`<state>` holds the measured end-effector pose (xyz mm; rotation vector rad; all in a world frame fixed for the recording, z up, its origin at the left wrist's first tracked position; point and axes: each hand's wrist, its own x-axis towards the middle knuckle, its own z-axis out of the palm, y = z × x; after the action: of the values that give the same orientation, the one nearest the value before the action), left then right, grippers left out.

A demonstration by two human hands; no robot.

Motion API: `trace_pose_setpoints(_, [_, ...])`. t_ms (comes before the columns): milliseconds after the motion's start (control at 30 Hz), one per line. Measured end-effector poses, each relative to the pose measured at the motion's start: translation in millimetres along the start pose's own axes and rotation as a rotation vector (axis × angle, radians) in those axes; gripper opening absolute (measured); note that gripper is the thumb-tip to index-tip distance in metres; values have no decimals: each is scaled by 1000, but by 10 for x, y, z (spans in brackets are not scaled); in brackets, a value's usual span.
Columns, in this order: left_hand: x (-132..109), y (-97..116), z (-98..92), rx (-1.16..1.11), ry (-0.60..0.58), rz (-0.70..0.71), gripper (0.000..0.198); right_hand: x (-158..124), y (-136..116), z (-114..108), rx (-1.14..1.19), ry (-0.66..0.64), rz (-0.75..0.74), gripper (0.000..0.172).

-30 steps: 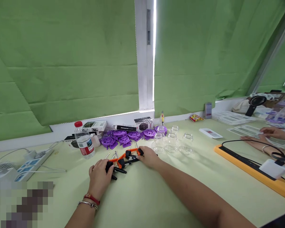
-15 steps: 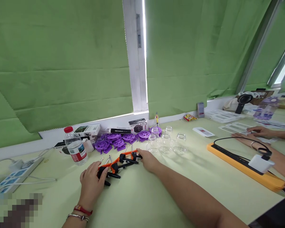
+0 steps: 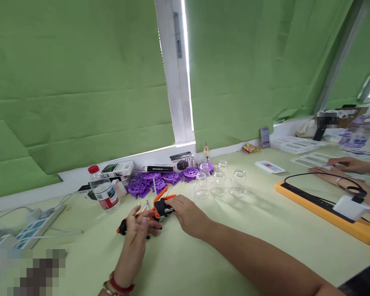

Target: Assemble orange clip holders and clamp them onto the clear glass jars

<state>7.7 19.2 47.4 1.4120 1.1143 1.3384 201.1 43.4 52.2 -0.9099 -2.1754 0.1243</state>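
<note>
My right hand [image 3: 189,216] is closed on an orange-and-black tool [image 3: 162,205] with slim metal rods and black handles. I cannot make out its exact kind. Beside it, my left hand [image 3: 135,234] has its fingers stretched and apart, over more orange and black parts [image 3: 122,227] of the same sort. Those parts are mostly hidden behind the left palm. Several purple plastic holders [image 3: 137,188] lie in a heap just beyond. Clear glass cups [image 3: 219,183] stand to the right of the heap.
A water bottle with a red cap [image 3: 105,195] stands left of the holders, near small boxes [image 3: 119,167]. A white power strip [image 3: 43,224] with cables lies at far left. An orange power strip [image 3: 320,209] lies right. Another person's hands [image 3: 329,172] rest on white sheets.
My right hand has drawn in to the left and turned one orange-and-black tool more upright. My left hand has shifted right, its fingers now spread. The view has swung slightly.
</note>
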Motion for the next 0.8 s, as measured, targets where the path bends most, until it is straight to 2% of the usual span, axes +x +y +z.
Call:
trace_pose_setpoints(100, [-108,81,128,-189,-167,-124,54,-95,-169,66,-48,-37,-238,37])
trace_pose_setpoints(167, [-129,96,150,-197,-187,-138,40,-153,-176,65,-59,-21,-337,30])
trace_pose_setpoints(200, [-127,95,143,-187,-159,-124,35,-173,-138,43,-70,30,-321,30])
trace_pose_setpoints(233, [-118,90,126,-170,-118,-107,31,-186,-72,7,-83,111,-249,35])
trace_pose_setpoints(267, [-105,83,104,-156,-70,-91,29,-192,18,-39,-97,241,-112,43])
trace_pose_setpoints(333, [-73,65,53,-151,11,-70,27,-192,243,-143,-128,485,290,55])
trace_pose_setpoints(367, [-56,56,30,-172,40,-69,27,-188,360,-191,-150,534,485,65])
trace_pose_setpoints(400, [-40,47,9,-212,62,-75,27,-184,470,-228,-167,526,642,73])
trace_pose_setpoints(467, [-15,31,-29,-347,78,-101,29,-180,644,-263,-195,438,849,81])
trace_pose_setpoints(533, [0,11,-70,-541,45,-153,36,-179,745,-240,-208,315,949,85])
trace_pose_setpoints(633, [6,-19,-148,-836,-119,-214,61,-185,802,-145,-242,183,979,89])
trace_pose_setpoints(700, [3,-33,-203,-968,-244,-200,72,-197,829,-80,-268,141,990,92])
trace_pose_setpoints(800, [-6,-39,-258,-1053,-397,-132,76,-231,906,-9,-276,98,1020,96])
